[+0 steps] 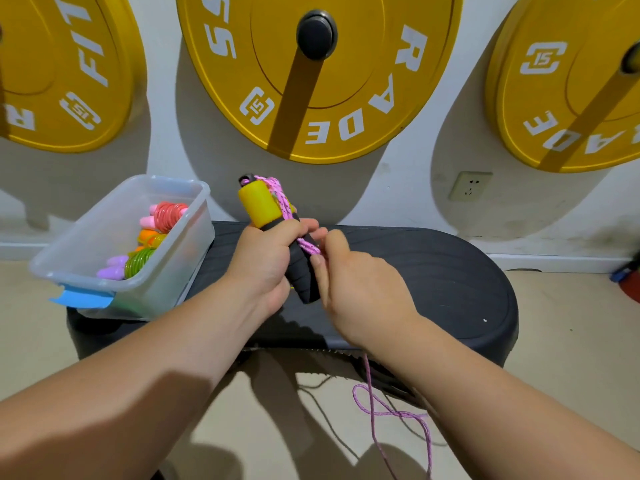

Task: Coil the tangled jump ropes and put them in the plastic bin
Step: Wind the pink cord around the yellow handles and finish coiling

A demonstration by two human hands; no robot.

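My left hand [265, 263] grips the yellow-and-black jump rope handles [263, 204] upright above the black step platform [450, 282]. A pink braided rope [282, 199] runs along the handles. My right hand [360, 289] pinches that rope just right of the black grip; the slack hangs below my wrist and loops over the floor [391, 414]. A clear plastic bin [173, 268] sits on the platform's left end and holds coiled ropes in red [168, 214], orange and green [138, 261] with pink and purple handles.
Three large yellow weight plates [346, 109] hang on the white wall behind. A wall socket [469, 185] is right of the middle plate. Blue tape [83, 297] sticks to the bin's front. Beige floor surrounds the platform; a dark red and blue object [628, 275] lies at far right.
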